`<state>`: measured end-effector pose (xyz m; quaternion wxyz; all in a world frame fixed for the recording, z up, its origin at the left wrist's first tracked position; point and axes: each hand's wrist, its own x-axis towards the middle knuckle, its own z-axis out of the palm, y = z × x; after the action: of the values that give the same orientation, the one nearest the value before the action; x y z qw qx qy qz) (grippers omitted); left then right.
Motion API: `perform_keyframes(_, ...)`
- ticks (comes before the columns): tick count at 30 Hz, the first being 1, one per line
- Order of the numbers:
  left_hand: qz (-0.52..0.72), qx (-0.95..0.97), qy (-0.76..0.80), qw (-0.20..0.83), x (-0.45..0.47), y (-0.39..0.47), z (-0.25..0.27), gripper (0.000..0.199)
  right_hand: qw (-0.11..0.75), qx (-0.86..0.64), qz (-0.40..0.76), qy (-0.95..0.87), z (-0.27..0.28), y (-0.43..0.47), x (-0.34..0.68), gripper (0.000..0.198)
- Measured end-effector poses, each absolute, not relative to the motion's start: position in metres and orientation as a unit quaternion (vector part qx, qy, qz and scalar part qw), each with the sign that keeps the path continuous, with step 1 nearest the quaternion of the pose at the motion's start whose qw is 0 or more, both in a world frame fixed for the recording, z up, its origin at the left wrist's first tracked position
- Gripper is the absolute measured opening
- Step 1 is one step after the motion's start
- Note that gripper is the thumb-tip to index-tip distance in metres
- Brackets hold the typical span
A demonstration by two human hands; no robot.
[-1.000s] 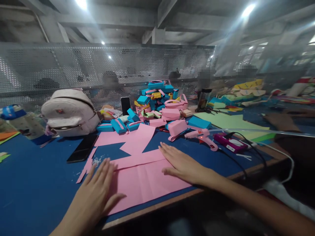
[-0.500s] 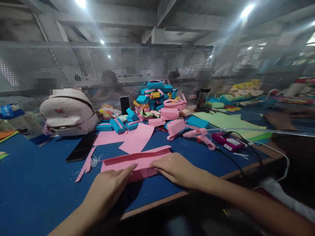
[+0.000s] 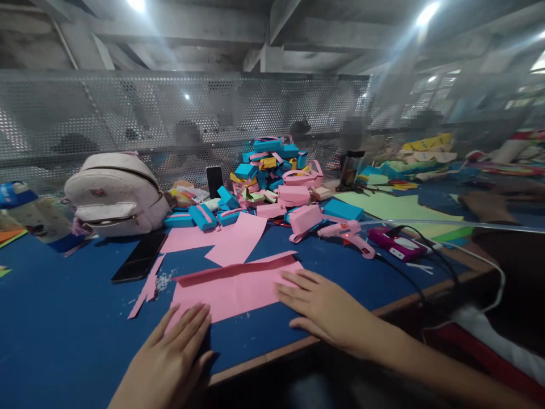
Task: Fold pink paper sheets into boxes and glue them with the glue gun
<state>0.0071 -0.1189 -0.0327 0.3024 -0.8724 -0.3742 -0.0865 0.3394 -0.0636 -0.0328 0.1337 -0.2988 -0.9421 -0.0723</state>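
A sheet of pink paper (image 3: 240, 292) lies in front of me, its far edge folded up into a narrow flap. My left hand (image 3: 176, 346) rests with fingers stretched out on the sheet's near left corner. On its right end lies my right hand (image 3: 315, 304), fingers spread flat. Neither hand grips anything. Beyond the sheet are more flat pink papers (image 3: 238, 238). To the left, pink paper strips (image 3: 147, 287) lie beside small white scraps (image 3: 164, 280). A pink glue gun (image 3: 347, 236) lies to the right, past my right hand.
A heap of blue and pink paper boxes (image 3: 293, 196) stands at the back. A white backpack (image 3: 114, 196), a black phone (image 3: 140, 258) and a bottle (image 3: 42, 218) are on the left. Right are a purple power strip (image 3: 395, 244), cables, green paper (image 3: 400, 210) and another person's arm (image 3: 487, 207).
The near edge of the pink sheet, folded up before, now lies flat. Both hands have moved toward me and apart, and their fingers have opened out flat.
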Motion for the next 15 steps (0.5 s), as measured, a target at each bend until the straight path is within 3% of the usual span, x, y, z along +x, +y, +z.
perform_keyframes(8,-0.091,-0.869,-0.381,0.302,-0.012,-0.128,-0.012,0.033,0.129,-0.448,-0.136,-0.874,-0.029,-0.069,0.370,0.024)
perform_keyframes(12,-0.135,-0.879,-0.366,0.273,0.017,-0.083,0.018,0.032,0.145,-0.480,-0.089,-0.861,-0.008,-0.060,0.358,0.033)
perform_keyframes(15,-0.157,-0.889,-0.410,0.128,0.046,-0.038,0.029,0.035,0.162,-0.482,-0.045,-0.860,-0.001,-0.051,0.349,0.048)
